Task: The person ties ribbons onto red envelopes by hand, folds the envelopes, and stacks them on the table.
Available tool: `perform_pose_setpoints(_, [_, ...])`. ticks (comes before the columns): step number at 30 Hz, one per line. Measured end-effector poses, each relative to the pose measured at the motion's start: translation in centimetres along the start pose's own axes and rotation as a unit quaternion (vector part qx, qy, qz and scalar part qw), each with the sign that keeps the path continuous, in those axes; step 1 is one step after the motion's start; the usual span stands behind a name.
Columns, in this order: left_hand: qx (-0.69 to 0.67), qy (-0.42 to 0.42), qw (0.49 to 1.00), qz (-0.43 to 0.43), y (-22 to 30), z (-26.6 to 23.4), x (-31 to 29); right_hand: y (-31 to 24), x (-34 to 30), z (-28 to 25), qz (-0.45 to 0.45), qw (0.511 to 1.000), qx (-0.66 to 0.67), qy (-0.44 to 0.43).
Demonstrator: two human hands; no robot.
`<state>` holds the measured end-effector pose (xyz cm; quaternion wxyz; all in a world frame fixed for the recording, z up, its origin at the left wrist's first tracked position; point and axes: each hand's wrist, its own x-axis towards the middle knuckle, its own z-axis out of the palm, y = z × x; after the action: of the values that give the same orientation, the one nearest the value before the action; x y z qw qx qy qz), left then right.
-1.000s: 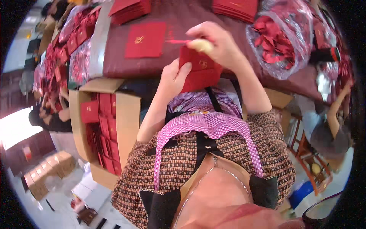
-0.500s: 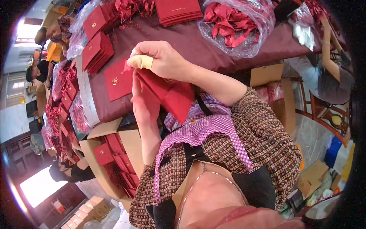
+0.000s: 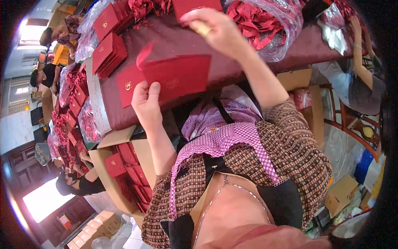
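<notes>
The left hand (image 3: 146, 104) pinched a red folder (image 3: 182, 76) by the table (image 3: 166, 37); the right hand (image 3: 216, 32) hung half-curled, its contents unclear.

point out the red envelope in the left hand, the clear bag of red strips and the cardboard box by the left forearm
Red envelope (image 3: 181, 76), head view: middle of its front
Clear bag (image 3: 292, 30), head view: plastic on its right side
Cardboard box (image 3: 145, 157), head view: right-hand flap

left grip (image 3: 146, 103): curled, pinching | right grip (image 3: 216, 32): farther forward, partly blurred
</notes>
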<state>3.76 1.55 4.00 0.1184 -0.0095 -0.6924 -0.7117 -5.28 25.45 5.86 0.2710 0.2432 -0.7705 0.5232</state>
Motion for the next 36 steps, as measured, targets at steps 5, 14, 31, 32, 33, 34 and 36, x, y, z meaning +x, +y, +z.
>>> perform_pose_setpoints(5, [0.002, 0.013, 0.999, -0.030, -1.4, -1.8, 1.2, 5.6, -3.5, -7.7, -0.005, 0.975, -0.207, -0.084])
perform_pose_setpoints(14, [0.130, 0.037, 0.988, -0.075, -1.1, -0.2, 1.7, 8.2, -7.3, -7.6, 0.039, 0.914, -0.381, -0.131])
perform_pose_setpoints(31, [-0.022, 0.006, 0.997, -0.076, -1.5, 0.4, 1.5, 0.1, -4.4, 0.5, 0.083, 0.996, -0.004, -0.022])
perform_pose_setpoints(32, [-0.010, 0.010, 0.997, -0.075, -1.5, 0.6, 1.5, 0.0, -4.7, 1.8, 0.069, 0.996, 0.041, -0.044])
perform_pose_setpoints(33, [0.001, 0.012, 0.997, -0.075, -1.6, 0.8, 1.5, -0.7, -5.1, 3.0, 0.096, 0.991, 0.070, -0.057])
perform_pose_setpoints(34, [0.001, 0.011, 0.997, -0.076, -1.8, 0.9, 1.5, -0.6, -5.4, 4.0, 0.075, 0.993, 0.059, -0.063])
perform_pose_setpoints(36, [0.018, 0.006, 0.998, -0.063, -2.0, 1.0, 1.4, -1.1, -5.6, 5.6, 0.033, 0.997, 0.036, -0.063])
